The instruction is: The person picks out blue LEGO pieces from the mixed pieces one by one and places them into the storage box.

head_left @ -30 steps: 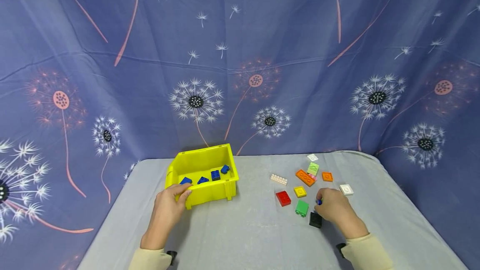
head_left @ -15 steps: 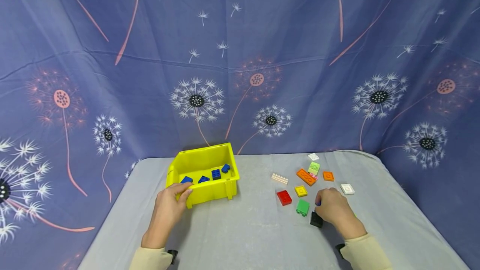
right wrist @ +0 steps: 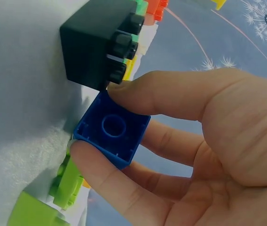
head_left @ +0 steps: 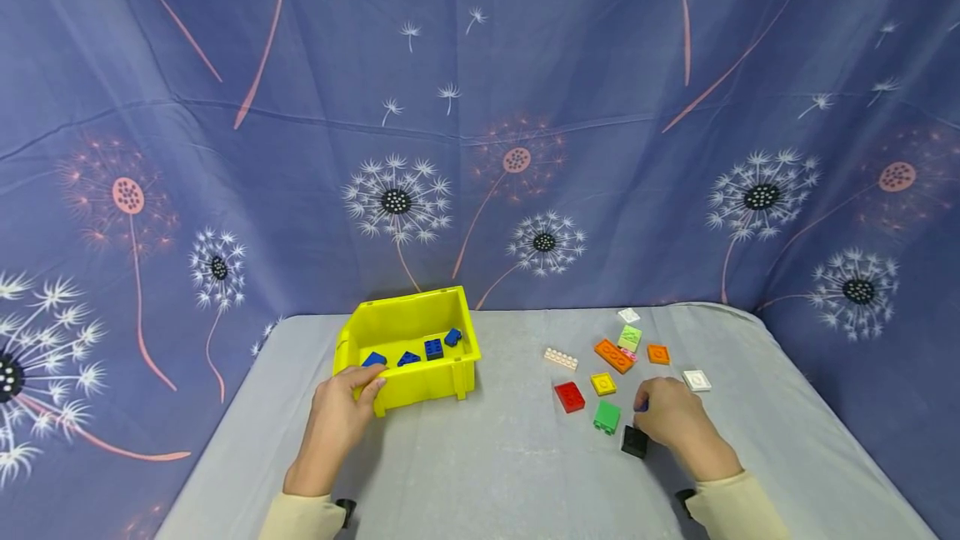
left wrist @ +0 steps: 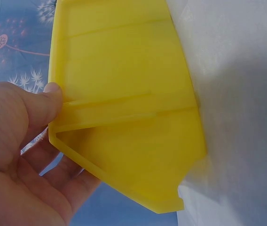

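Note:
My left hand (head_left: 336, 422) grips the near rim of a yellow bin (head_left: 427, 386), thumb outside and fingers curled over the edge, as the left wrist view shows. Several blue building bricks (head_left: 433, 348) lie inside the bin. Among the loose bricks on the right, my right hand (head_left: 678, 423) pinches a blue building brick (right wrist: 113, 126) between thumb and fingers. Its hollow underside faces the right wrist camera. Right beside the thumb is a black brick (head_left: 634, 442). A green brick (head_left: 607, 417) sits left of the black one.
Around the right hand lie a red brick (head_left: 570, 397), a yellow piece (head_left: 603, 383), a long orange brick (head_left: 614, 356), a small orange piece (head_left: 658, 354), a white piece (head_left: 697, 380) and a pale studded strip (head_left: 561, 358). Lime bricks (right wrist: 32, 212) show below it. A patterned curtain (head_left: 480, 123) hangs behind.
The whole head view has shifted slightly. My left hand keeps its grip on the bin. The right hand stays near the black brick, its blue brick now mostly hidden in the head view.

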`<action>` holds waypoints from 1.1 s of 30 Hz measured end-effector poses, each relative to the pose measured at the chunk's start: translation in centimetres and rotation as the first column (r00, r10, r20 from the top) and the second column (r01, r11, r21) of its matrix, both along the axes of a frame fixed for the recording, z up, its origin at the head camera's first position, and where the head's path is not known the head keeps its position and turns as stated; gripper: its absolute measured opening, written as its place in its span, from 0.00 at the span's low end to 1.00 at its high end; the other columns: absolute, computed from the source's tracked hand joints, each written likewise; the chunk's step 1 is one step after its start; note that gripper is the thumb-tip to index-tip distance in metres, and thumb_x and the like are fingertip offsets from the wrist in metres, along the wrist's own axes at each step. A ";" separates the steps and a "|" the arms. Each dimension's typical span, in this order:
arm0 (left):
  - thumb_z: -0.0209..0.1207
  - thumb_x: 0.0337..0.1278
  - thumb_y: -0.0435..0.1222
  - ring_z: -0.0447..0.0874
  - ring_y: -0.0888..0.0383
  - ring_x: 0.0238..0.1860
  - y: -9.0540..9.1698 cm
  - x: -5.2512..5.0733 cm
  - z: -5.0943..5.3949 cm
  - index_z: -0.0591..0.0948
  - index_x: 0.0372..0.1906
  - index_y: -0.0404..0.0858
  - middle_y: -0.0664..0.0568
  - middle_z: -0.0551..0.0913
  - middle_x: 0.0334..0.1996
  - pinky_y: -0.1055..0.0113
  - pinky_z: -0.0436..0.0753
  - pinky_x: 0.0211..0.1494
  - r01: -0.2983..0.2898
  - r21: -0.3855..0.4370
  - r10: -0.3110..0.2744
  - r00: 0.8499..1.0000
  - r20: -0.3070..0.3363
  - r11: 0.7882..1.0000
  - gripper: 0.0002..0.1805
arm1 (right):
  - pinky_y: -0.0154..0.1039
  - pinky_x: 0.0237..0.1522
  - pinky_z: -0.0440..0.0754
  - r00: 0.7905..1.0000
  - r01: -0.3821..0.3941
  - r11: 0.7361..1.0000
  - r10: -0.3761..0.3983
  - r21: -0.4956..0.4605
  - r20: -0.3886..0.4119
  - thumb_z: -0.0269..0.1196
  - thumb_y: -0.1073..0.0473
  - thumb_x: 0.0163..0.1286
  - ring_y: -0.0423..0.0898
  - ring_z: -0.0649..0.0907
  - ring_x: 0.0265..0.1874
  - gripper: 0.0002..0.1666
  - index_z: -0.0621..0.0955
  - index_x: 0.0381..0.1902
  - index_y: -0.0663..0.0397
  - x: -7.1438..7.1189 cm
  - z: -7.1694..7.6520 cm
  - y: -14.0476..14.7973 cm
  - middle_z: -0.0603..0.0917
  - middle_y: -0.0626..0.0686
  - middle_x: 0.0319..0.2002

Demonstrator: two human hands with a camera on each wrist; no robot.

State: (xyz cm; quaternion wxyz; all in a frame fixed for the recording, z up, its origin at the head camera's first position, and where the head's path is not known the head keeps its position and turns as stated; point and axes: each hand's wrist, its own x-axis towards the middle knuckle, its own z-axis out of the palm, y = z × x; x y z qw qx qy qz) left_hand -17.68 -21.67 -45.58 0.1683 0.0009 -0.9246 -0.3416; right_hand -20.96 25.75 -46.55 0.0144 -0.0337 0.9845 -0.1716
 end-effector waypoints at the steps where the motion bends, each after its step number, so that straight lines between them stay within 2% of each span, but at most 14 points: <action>1: 0.68 0.66 0.36 0.86 0.41 0.58 0.0 0.0 0.0 0.89 0.55 0.40 0.44 0.89 0.53 0.44 0.83 0.61 0.002 -0.001 -0.002 1.000 -0.004 1.000 0.14 | 0.43 0.26 0.72 1.000 0.005 1.000 -0.005 -0.001 0.008 0.69 0.66 0.50 0.49 0.76 0.26 0.07 0.82 0.23 0.51 0.0 0.1 0.0 0.79 0.50 0.26; 6: 0.68 0.67 0.36 0.86 0.41 0.58 0.0 0.1 0.0 0.89 0.55 0.40 0.44 0.89 0.53 0.44 0.83 0.60 0.006 -0.001 -0.006 1.000 -0.007 1.000 0.14 | 0.41 0.24 0.72 0.999 0.033 0.999 -0.032 -0.022 0.038 0.69 0.66 0.54 0.49 0.76 0.26 0.04 0.83 0.27 0.54 0.1 0.8 -0.1 0.79 0.50 0.26; 15: 0.68 0.67 0.37 0.85 0.41 0.60 0.0 -0.1 -0.1 0.89 0.56 0.40 0.44 0.88 0.55 0.44 0.82 0.62 -0.002 0.007 0.002 1.000 0.019 1.000 0.15 | 0.41 0.23 0.72 1.000 0.021 1.000 -0.021 -0.022 -0.015 0.69 0.64 0.56 0.49 0.76 0.25 0.03 0.85 0.30 0.55 0.1 2.0 0.1 0.81 0.51 0.26; 22: 0.68 0.67 0.37 0.85 0.41 0.58 0.0 -0.1 0.0 0.89 0.56 0.40 0.44 0.89 0.54 0.45 0.84 0.60 0.003 -0.004 -0.003 1.000 0.012 1.000 0.15 | 0.39 0.23 0.72 0.999 0.041 0.999 -0.040 -0.032 0.029 0.69 0.64 0.60 0.49 0.75 0.25 0.07 0.85 0.37 0.60 0.0 3.8 0.1 0.79 0.53 0.28; 30: 0.68 0.66 0.36 0.87 0.42 0.56 -0.1 -0.1 -0.2 0.89 0.55 0.41 0.44 0.89 0.52 0.45 0.85 0.57 0.010 -0.008 -0.010 1.000 -0.013 1.000 0.15 | 0.42 0.27 0.73 0.999 0.052 0.998 -0.052 -0.021 0.004 0.70 0.63 0.61 0.51 0.77 0.28 0.09 0.85 0.39 0.61 -0.4 5.2 0.0 0.84 0.57 0.34; 33: 0.69 0.66 0.36 0.87 0.42 0.56 0.0 -0.1 -0.2 0.89 0.55 0.41 0.45 0.89 0.51 0.46 0.85 0.57 0.011 -0.008 -0.011 1.000 -0.024 1.000 0.15 | 0.44 0.29 0.76 0.999 0.048 0.999 -0.049 -0.018 -0.022 0.71 0.63 0.61 0.52 0.78 0.31 0.08 0.86 0.38 0.60 -0.4 5.6 -0.2 0.86 0.63 0.41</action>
